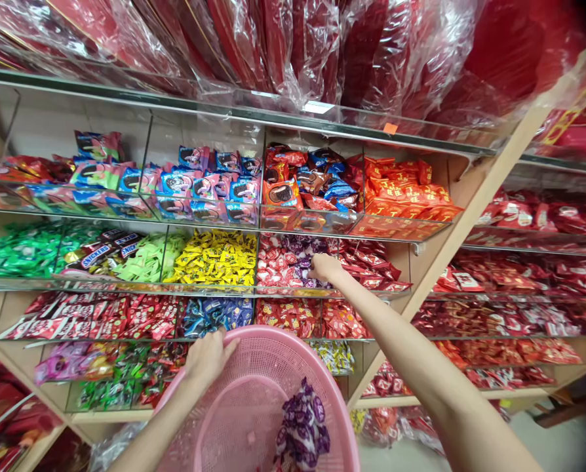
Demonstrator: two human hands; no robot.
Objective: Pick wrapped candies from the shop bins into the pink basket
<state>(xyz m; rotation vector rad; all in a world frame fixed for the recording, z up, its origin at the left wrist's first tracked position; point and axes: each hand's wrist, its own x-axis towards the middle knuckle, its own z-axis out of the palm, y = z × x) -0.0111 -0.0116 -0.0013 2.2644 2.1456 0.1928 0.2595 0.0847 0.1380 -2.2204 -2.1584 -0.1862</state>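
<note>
Nearest me, a pink mesh basket [258, 359] holds a heap of purple-wrapped sweets [303, 426], right of its middle. The person's left hand [208, 357] has its grip clamped on the basket's rim. Beyond, the right hand [326, 267] reaches into a shelf compartment of purple and red-and-white sweets [277, 263]; I cannot tell whether its grip is closed on one. To the left lie yellow-wrapped sweets [214, 259] and, farther along, Snickers bars [97, 253]. Above sit Oreo packets [282, 194]; higher, red goods in clear plastic [317, 46].
</note>
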